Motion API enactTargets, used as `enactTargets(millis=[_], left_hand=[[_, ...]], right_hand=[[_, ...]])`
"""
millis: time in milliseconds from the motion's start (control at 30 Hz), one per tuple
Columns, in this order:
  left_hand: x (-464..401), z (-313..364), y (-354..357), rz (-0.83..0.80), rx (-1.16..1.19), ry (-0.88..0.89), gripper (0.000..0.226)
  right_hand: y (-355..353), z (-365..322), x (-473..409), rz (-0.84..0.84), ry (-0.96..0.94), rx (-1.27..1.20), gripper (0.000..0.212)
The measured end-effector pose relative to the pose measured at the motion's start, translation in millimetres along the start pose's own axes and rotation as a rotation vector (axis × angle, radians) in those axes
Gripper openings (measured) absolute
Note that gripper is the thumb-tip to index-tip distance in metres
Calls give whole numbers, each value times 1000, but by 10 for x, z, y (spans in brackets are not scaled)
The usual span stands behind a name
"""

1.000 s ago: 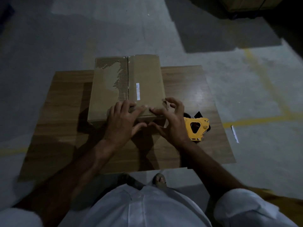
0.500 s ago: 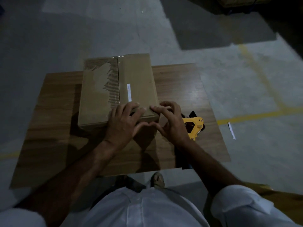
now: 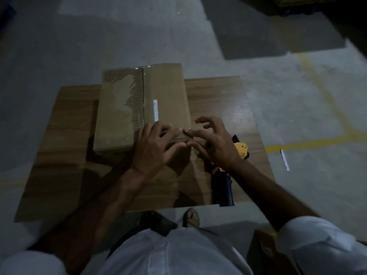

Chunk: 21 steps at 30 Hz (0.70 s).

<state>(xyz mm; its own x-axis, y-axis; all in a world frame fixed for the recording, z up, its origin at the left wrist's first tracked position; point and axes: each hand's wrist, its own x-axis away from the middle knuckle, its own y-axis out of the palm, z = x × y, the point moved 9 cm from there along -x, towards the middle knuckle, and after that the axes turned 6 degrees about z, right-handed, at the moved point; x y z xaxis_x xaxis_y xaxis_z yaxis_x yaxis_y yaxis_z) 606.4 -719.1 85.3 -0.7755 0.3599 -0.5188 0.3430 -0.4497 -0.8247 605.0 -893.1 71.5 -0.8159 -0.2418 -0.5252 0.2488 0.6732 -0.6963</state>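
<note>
A closed cardboard box [image 3: 164,92] lies on a wooden table [image 3: 218,100]; its top has a torn patch on the left flap and a small white label. My left hand [image 3: 155,149] rests flat on the box's near right edge, fingers pressing down. My right hand [image 3: 216,143] is at the near right corner, where its straight index finger and thumb touch the corner and its other fingers are raised and loosely bent. A yellow tape dispenser [image 3: 241,148] with a black handle lies on the table just right of the box, partly hidden behind my right hand.
The table stands on a grey concrete floor with yellow painted lines [image 3: 309,143] and a white paper scrap [image 3: 285,159] to the right. My sandalled foot [image 3: 191,217] shows under the table's near edge. Another cardboard box [image 3: 262,253] sits low at my right.
Both hands stay at the box's near right corner. The right hand's index finger and thumb have drawn in against the corner. The view has shifted slightly.
</note>
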Motion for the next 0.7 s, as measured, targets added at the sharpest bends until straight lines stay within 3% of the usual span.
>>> enactTargets(millis=[233, 467, 567, 700], left_hand=[[82, 74, 34, -33, -138, 13, 69], [-100, 52, -115, -15, 231, -11, 36], [-81, 58, -108, 72, 210, 0, 30], [34, 110, -77, 91, 56, 98, 39]], right_hand=[[75, 19, 96, -25, 48, -26, 52], [-87, -87, -213, -78, -72, -4, 38], [-15, -30, -129, -30, -39, -7, 35], [113, 25, 44, 10, -2, -30, 47]])
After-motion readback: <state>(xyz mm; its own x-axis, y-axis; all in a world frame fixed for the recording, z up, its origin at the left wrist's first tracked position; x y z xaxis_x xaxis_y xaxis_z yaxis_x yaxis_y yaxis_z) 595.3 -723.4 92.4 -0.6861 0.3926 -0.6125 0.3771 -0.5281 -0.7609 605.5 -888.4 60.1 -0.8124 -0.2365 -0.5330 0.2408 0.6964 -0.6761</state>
